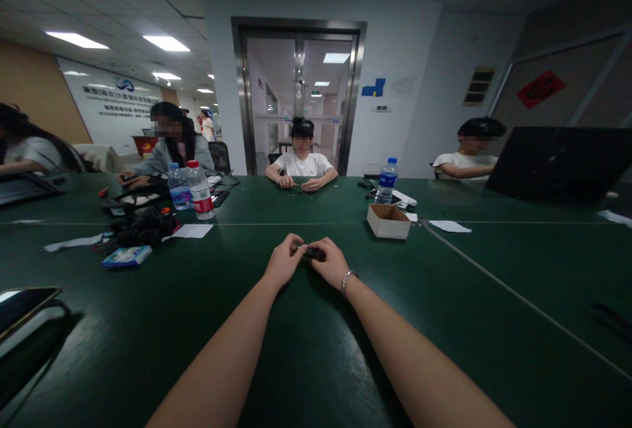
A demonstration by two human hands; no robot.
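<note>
Both of my hands meet over the middle of the green table (237, 322). My right hand (333, 263), with a silver bracelet at the wrist, has its fingers closed on a small dark object (313, 253). The exact kind of this object does not show. Right beside it, my left hand (285, 262) is closed in a pinch, its fingertips close to the object's left end. Something small and shiny may be between those fingertips, but it is too small to name. An open cardboard box (388, 224) stands beyond my right hand.
Two plastic bottles (200, 191) and a heap of black cables (145, 227) lie to the left, near a blue packet (127, 257). A phone (24, 306) is at the near left. Another bottle (388, 181) stands behind the box. Across the table sits a person (302, 164); a black monitor (557, 164) stands right.
</note>
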